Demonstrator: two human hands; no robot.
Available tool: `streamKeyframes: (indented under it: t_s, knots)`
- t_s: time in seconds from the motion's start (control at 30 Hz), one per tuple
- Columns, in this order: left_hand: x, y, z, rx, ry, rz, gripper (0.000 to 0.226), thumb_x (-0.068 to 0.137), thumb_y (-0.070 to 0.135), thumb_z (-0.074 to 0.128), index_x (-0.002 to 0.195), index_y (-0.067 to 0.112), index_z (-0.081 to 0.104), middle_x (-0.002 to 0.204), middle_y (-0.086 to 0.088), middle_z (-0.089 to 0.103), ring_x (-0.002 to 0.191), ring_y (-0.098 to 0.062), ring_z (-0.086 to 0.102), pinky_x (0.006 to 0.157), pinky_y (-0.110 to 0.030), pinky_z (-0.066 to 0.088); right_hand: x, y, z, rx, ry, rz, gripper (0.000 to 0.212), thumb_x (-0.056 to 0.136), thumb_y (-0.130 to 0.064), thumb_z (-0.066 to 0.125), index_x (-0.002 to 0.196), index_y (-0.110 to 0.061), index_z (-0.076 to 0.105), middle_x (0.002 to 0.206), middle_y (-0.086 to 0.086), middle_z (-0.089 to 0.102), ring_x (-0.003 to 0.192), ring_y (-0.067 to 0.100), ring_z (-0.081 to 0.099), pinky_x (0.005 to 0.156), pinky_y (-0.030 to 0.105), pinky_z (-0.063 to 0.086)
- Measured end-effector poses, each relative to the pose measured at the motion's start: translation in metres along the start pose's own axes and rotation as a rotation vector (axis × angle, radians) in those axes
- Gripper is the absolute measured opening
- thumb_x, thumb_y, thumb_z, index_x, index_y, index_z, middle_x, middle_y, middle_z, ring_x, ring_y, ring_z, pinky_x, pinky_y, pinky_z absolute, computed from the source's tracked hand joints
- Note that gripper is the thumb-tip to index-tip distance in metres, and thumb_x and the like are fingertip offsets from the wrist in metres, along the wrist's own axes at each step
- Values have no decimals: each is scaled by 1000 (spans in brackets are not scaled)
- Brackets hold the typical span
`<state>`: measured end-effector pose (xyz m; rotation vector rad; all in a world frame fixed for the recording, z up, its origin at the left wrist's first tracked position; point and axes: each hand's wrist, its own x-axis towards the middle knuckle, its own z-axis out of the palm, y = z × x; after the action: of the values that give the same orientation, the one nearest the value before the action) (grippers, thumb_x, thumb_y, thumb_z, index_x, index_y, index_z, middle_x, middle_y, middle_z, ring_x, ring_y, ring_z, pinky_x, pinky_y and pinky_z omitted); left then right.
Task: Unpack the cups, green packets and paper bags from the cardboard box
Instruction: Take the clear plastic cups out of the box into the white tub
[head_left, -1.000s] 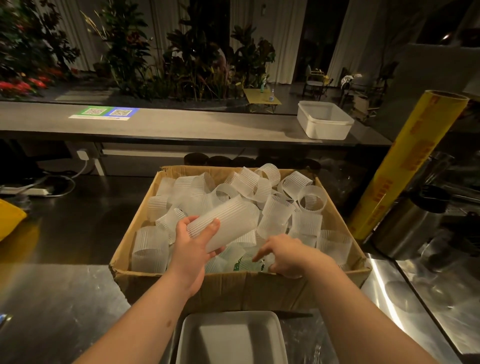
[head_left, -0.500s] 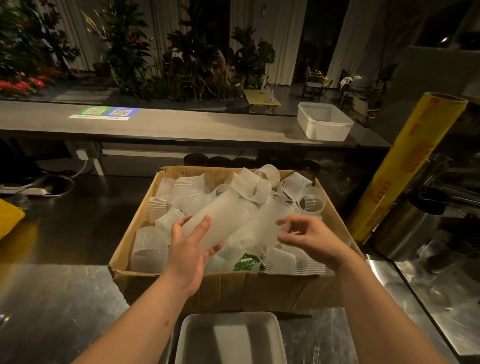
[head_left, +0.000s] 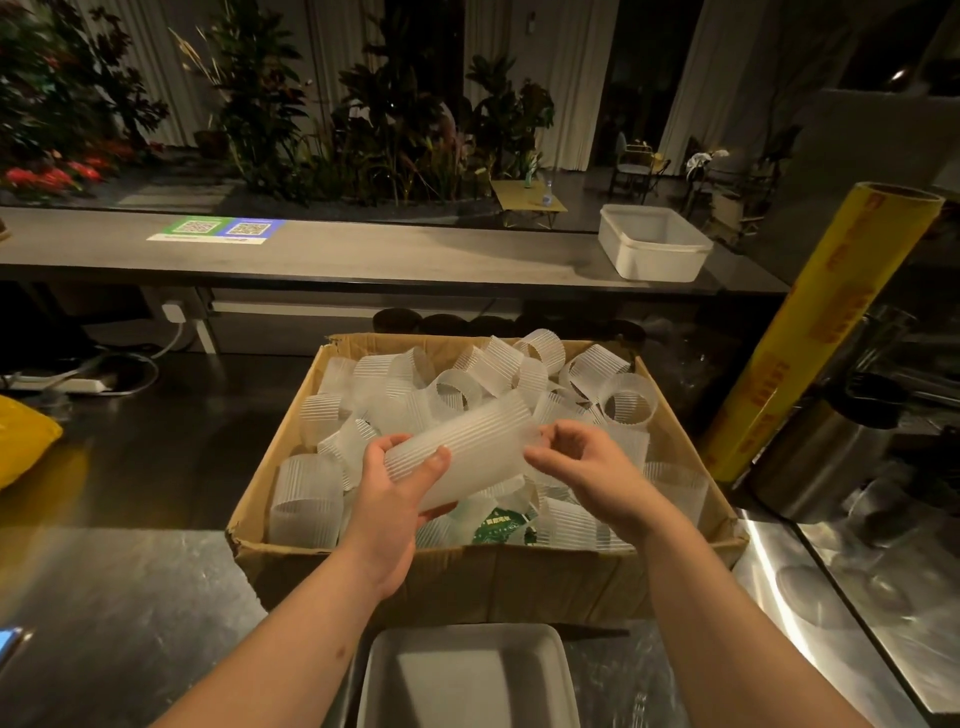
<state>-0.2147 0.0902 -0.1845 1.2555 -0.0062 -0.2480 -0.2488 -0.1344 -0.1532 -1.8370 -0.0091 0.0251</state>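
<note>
An open cardboard box (head_left: 467, 577) on the steel counter holds several loose ribbed translucent cups (head_left: 306, 499). My left hand (head_left: 395, 499) grips a stack of ribbed cups (head_left: 467, 447) lying sideways above the box. At the stack's right end, my right hand (head_left: 587, 467) pinches its rim with curled fingers. A green packet (head_left: 501, 525) shows among the cups near the box's front wall, just below the stack. I see no paper bags.
A grey rectangular tray (head_left: 467, 675) sits in front of the box. A yellow cling-film roll (head_left: 815, 332) leans at the right beside a steel canister (head_left: 821, 457). A white tub (head_left: 652, 241) stands on the far counter. A yellow object (head_left: 21, 441) lies at the left edge.
My right hand rose out of the box from beside the green packet and moved left to the stack's right end. My left hand stayed on the stack, lifting it slightly.
</note>
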Motion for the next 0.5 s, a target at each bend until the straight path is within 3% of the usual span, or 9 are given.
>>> streamKeyframes:
  t_s: [0.1,0.13,0.2,0.23,0.3,0.37,0.43,0.5]
  knots:
    - [0,-1,1,11,-4,7,59,83,30,75,132,27,43,133,-9,48,118,-30,56,81,-34,60,-3,2,-2,-80,-107,62,39,96,-49,60,119,-17,57,135,-12,58,125,5,54,102,23,45]
    - [0,0,1,-4,0,2,62,80,33,75,132,27,43,132,-9,49,118,-31,57,81,-35,60,-4,0,-3,-43,-101,78,40,99,-52,53,125,-22,55,138,-14,56,127,3,52,101,20,42]
    - [0,1,1,-38,9,-9,65,75,36,75,131,28,43,132,-10,48,119,-33,57,85,-39,60,-3,1,-7,-133,9,82,20,106,-38,48,121,-28,56,132,-13,59,129,9,53,101,25,42]
    - [0,1,0,-54,11,-17,66,74,36,75,132,28,43,132,-10,48,119,-34,57,87,-41,60,-2,2,-10,-296,40,83,15,106,-26,50,115,-33,59,129,-12,59,130,14,52,103,29,43]
    - [0,2,0,-75,9,-25,68,75,36,74,134,27,42,132,-10,48,119,-34,57,88,-42,59,1,8,-12,-674,-101,119,35,101,-13,56,113,-45,61,140,-8,52,139,18,42,114,41,39]
    - [0,2,0,-69,2,-28,67,75,35,74,134,27,42,132,-10,48,119,-33,57,87,-41,60,2,15,-9,-944,-280,219,41,96,-21,66,125,-50,61,154,-7,41,147,22,29,122,51,26]
    - [0,3,1,-70,-1,-31,65,75,34,74,131,27,44,132,-10,48,119,-34,57,86,-40,60,2,19,-4,-1065,-299,278,35,92,-33,72,123,-47,63,148,-2,47,141,27,34,119,51,25]
    - [-1,3,1,-75,-3,-36,61,75,35,75,128,29,45,133,-11,48,119,-34,57,87,-40,60,2,19,-6,-1016,-233,248,20,91,-35,75,108,-39,64,134,-3,58,130,24,48,113,45,35]
